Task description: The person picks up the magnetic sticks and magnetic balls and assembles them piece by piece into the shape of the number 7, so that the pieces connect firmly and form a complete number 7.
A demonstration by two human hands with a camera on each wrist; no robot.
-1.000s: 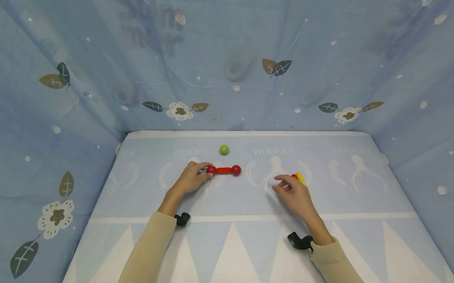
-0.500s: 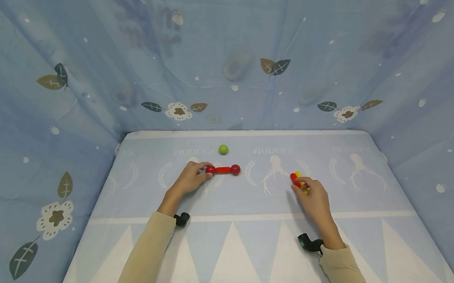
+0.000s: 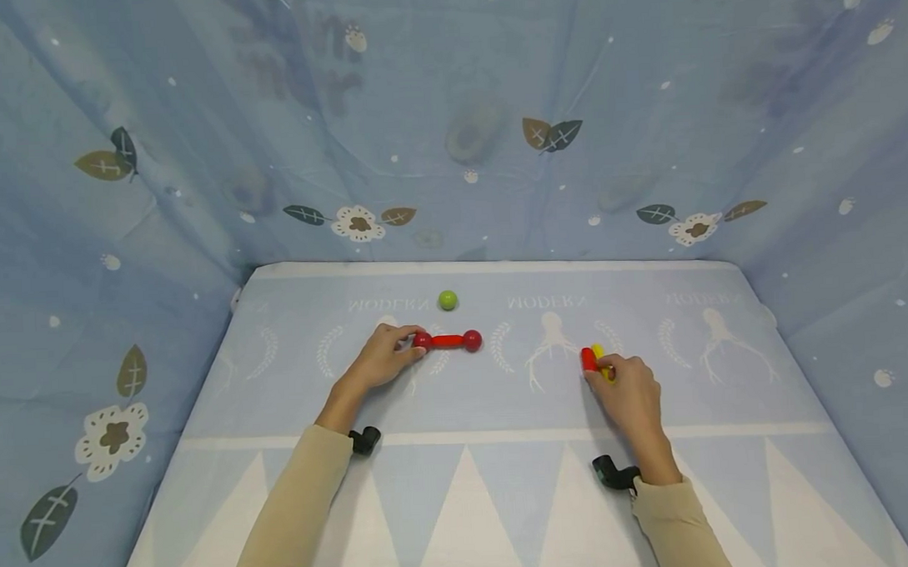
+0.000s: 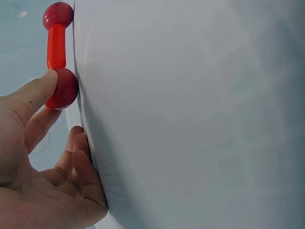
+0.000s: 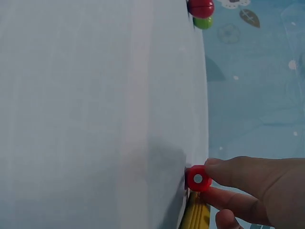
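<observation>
My left hand (image 3: 380,355) pinches a red ball (image 4: 66,93) between thumb and forefinger. This ball sits at the left end of a short red stick (image 3: 448,341), and a second red ball (image 3: 472,340) is joined at the right end, making a dumbbell shape that lies on the table. Farther right, my right hand (image 3: 629,392) pinches another red stick (image 3: 588,360) between thumb and fingers. In the right wrist view its end (image 5: 198,178) shows a pale round disc. A yellow stick (image 5: 196,212) lies right beside it, partly hidden by the fingers.
A green ball (image 3: 448,300) lies behind the red dumbbell shape. The table (image 3: 458,408) wears a pale blue and white patterned cloth. Blue patterned curtains (image 3: 449,150) stand around its back and sides.
My right hand has moved right to the sticks and now grips the red one, which has turned slightly against the yellow one. The left hand and its red pieces have stayed put.
</observation>
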